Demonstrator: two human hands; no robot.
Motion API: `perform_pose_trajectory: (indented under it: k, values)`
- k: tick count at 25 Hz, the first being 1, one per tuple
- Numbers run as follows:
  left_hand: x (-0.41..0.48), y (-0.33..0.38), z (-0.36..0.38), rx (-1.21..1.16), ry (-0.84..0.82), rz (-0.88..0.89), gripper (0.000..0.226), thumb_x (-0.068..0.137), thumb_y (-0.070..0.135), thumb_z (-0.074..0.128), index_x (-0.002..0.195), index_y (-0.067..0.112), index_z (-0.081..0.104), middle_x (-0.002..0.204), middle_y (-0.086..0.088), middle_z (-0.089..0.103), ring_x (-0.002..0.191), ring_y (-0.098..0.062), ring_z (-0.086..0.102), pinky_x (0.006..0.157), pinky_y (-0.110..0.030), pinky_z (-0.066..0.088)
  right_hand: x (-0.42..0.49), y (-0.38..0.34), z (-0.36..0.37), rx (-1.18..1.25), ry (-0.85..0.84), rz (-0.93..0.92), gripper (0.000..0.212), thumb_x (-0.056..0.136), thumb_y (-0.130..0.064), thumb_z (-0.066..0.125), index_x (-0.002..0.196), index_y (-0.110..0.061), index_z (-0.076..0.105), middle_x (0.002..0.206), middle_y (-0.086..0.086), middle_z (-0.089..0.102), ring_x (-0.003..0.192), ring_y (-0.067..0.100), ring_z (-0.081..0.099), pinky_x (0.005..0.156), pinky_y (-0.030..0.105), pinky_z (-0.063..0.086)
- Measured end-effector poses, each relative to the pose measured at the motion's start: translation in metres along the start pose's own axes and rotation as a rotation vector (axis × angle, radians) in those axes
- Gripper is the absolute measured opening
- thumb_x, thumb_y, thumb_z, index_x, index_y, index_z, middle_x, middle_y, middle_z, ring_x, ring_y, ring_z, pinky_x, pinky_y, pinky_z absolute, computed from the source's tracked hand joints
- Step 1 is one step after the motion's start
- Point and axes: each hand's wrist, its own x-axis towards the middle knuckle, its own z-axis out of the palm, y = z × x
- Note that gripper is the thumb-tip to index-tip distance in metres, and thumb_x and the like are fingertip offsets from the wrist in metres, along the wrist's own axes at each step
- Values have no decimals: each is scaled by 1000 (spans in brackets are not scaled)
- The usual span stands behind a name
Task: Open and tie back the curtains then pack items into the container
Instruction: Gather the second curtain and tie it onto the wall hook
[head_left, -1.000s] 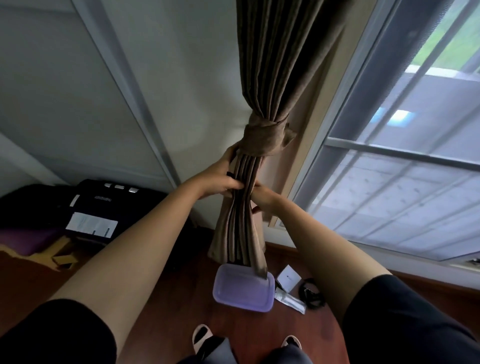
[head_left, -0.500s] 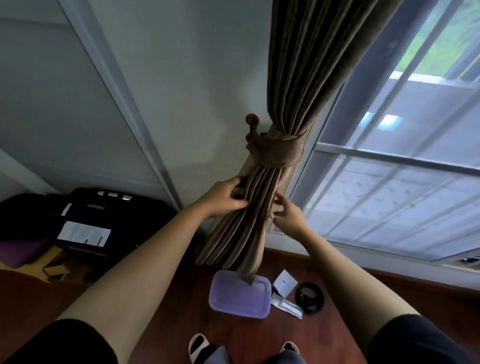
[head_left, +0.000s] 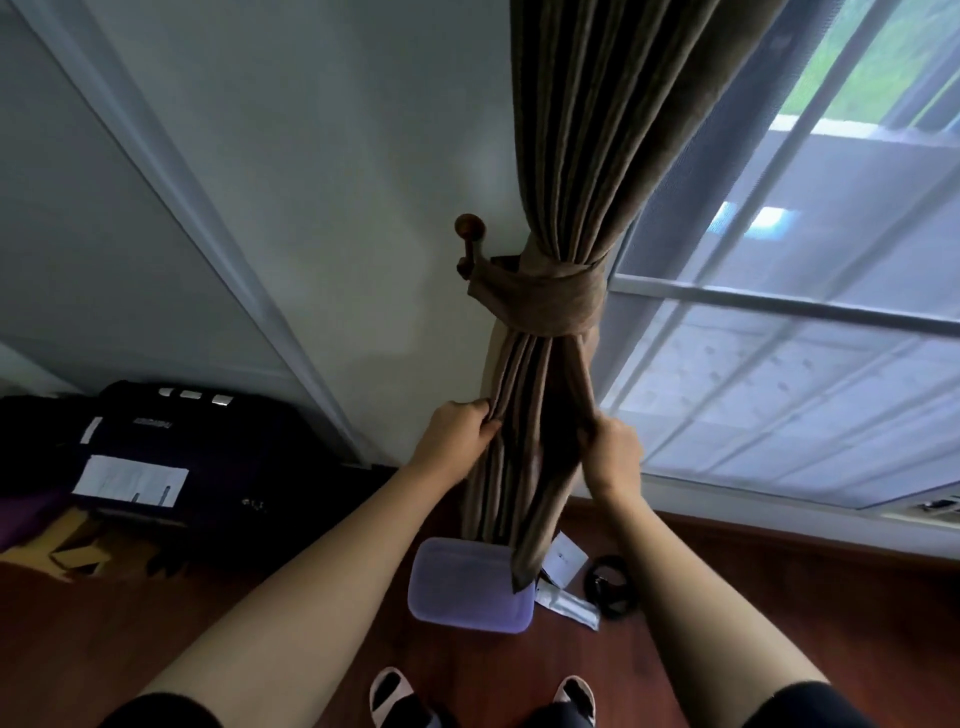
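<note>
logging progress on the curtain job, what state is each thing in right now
curtain: gathered, tied back
tieback: wrapped round the curtain, looped on the hook
container: shut, on the floor
left hand: grips the curtain's left folds below the tieback
right hand: grips its right folds
black coil: on the floor, outside the container
</note>
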Motion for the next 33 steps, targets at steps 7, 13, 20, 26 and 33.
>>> perform_pose_trajectory:
  k: [7,13,20,26,33]
  values:
    - [-13,1,10,-192,42,-57,33,89,24,62,116,5,59,110,-12,67,97,-25,65,86,-37,53,-9,21,6,-23,-247,-155,43,78,-20,59,122,-16,57,107,13,69,98,37,62,77,40,48]
    - [-22,-2,42,-259,157,-171,34,90,24,61,115,1,57,115,-15,65,107,-26,61,90,-36,50,-10,42,21,-32,-278,-296,30,88,-26,54,113,-10,57,96,21,68,89,43,60,68,40,42]
    - [-12,-44,97,-197,233,-156,36,91,28,58,114,0,59,109,-17,68,99,-30,65,85,-41,52,-8,62,84,-38,-283,-257,51,84,-17,56,133,-12,40,96,23,67,88,44,60,62,36,34]
    - [-9,-113,186,-172,198,-146,40,90,31,59,113,-2,58,107,-19,67,99,-33,64,85,-44,52,-20,130,180,7,-295,-306,79,81,-24,61,146,-18,17,106,20,64,92,42,60,68,38,43]
    - [17,-212,327,-198,221,-142,43,90,32,58,118,-1,58,115,-18,65,106,-30,61,94,-39,49,10,240,294,17,-321,-356,77,84,-26,64,146,-18,19,120,17,60,105,42,56,72,34,38]
